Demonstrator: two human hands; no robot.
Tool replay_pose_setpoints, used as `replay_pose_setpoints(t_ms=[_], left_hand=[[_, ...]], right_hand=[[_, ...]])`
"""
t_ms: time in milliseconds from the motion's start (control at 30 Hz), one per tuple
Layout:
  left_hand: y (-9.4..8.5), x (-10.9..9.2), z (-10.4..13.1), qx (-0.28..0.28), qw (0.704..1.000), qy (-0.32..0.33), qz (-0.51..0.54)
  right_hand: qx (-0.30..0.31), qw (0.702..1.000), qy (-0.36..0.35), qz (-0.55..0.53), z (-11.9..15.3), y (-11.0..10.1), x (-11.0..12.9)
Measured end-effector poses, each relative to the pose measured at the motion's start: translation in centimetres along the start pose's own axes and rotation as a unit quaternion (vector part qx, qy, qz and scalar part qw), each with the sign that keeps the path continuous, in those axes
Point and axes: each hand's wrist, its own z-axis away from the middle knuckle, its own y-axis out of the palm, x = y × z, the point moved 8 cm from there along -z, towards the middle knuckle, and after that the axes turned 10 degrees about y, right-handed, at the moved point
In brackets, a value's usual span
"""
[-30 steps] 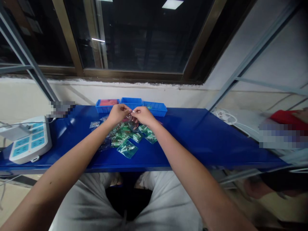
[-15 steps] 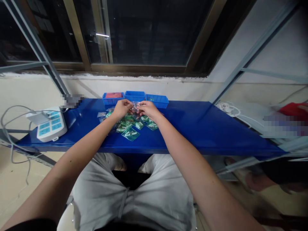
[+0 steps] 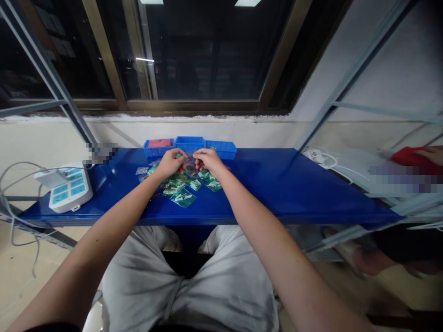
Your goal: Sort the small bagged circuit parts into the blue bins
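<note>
A small clear plastic bag (image 3: 191,167) hangs between my two hands, with small shiny pieces in it too fine to make out. My left hand (image 3: 171,163) is closed in a pinch at the bag's upper left edge. On the other side my right hand (image 3: 209,161) pinches its upper right edge, fingers curled. Below and around both hands lies a pile of small green-tinted plastic bags (image 3: 175,184) holding pale, slim pieces. One such bag (image 3: 183,197) lies nearest me, at the front of the pile.
Three blue bins stand behind the hands: one with red contents (image 3: 158,144), a middle bin (image 3: 189,142) and a right-hand bin (image 3: 221,148). A white power strip (image 3: 71,189) with cables sits at the left of the blue table (image 3: 270,184). Another person's hand (image 3: 434,154) shows far right.
The bag was bunched between my fingers; now it hangs more spread out from both pinches. My fingertips have shifted toward its upper edge. The camera view has tilted slightly.
</note>
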Motion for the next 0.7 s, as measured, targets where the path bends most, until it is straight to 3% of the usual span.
replay_pose_setpoints(t_ms=[167,467,700], left_hand=[[0.0,-0.2,0.0,-0.009,1.000,0.001,0.030],[-0.3,0.2,-0.2,-0.036,0.998,-0.011,0.054],[-0.4,0.5,-0.5,-0.038,0.998,0.022,0.054]], right_hand=[[0.047,0.997,0.029,-0.051,0.6,0.7,0.0],[0.053,0.995,0.016,-0.083,0.2,0.6,0.0],[-0.010,0.993,-0.114,0.031,-0.4,0.1,0.9]])
